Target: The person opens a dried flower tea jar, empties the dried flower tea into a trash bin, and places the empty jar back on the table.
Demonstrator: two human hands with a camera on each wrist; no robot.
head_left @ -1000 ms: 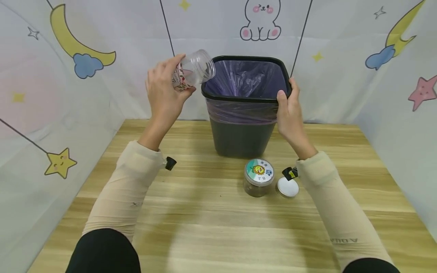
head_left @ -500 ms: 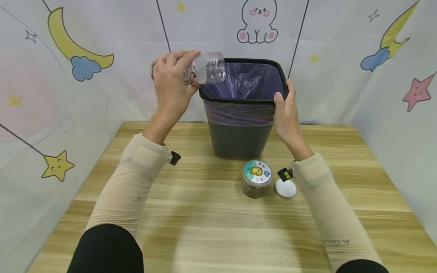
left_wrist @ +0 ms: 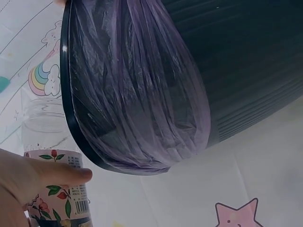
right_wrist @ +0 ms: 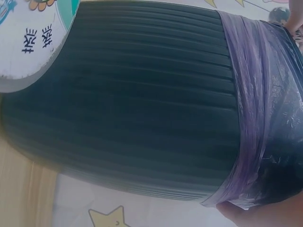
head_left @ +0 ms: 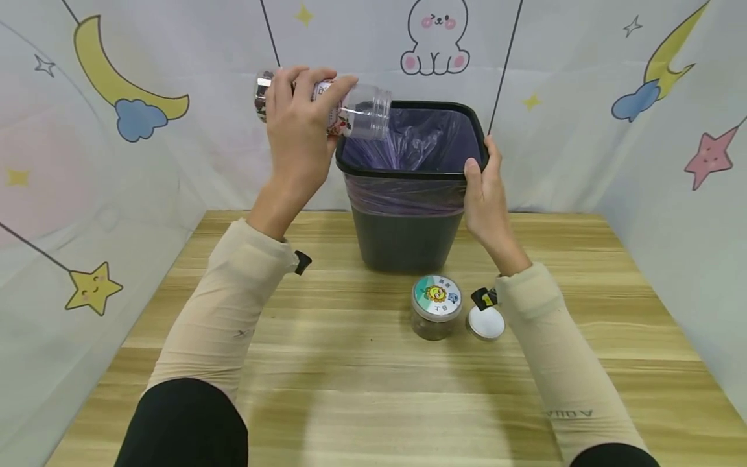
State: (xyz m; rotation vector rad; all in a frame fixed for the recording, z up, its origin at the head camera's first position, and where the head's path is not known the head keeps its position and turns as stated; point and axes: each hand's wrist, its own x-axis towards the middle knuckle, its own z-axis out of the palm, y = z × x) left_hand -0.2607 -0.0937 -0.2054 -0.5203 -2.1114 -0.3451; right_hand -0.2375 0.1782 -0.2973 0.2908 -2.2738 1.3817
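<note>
My left hand point(head_left: 300, 130) grips a clear plastic jar point(head_left: 369, 111) with a floral label point(left_wrist: 59, 189). The jar lies nearly level, its uncapped mouth over the left rim of a dark trash bin point(head_left: 408, 237). In the left wrist view some small dark bits show inside the jar near the label. A purple bag point(head_left: 417, 194) lines the bin and folds over its rim. My right hand point(head_left: 487, 201) holds the bin's right rim, thumb at the front and fingers behind. The jar's contents are mostly hidden by the left hand.
In front of the bin stands a squat clear jar point(head_left: 433, 329) with a sunflower-printed lid point(head_left: 436, 295). A white round lid point(head_left: 486, 323) lies to its right on the wooden table point(head_left: 350, 402). A printed cloth point(head_left: 233, 39) hangs behind and along both sides.
My left hand has tilted the clear jar further and raised its base, moving its mouth rightward over the bin's rim. The right hand keeps its hold on the bin.
</note>
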